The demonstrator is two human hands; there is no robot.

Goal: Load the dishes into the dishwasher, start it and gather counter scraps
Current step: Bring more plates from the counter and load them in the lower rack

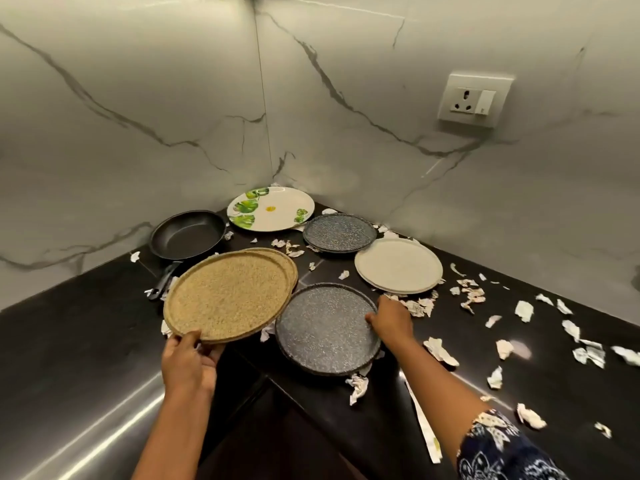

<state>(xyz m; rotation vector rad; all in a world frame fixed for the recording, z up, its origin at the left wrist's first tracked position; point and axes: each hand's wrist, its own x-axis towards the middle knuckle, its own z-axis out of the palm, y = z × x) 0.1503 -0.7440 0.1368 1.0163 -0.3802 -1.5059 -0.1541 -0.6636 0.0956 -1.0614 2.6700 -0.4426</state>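
My left hand (188,358) grips the near rim of a tan speckled plate (228,296), lifted and tilted above a second tan plate whose edge shows behind it. My right hand (389,318) closes on the right rim of a dark grey speckled plate (325,334) lying at the counter's front corner. Further back lie another grey speckled plate (339,233), a cream plate (398,265), a white plate with green leaves (273,209) and a black frying pan (187,233). Crumpled paper scraps (471,296) are strewn over the black counter (519,375), mostly to the right.
Marble walls meet in the corner behind the dishes. A wall socket (472,98) sits on the right wall. A paper scrap (358,388) lies at the counter's front edge below the grey plate. A steel surface (86,427) shines at the lower left.
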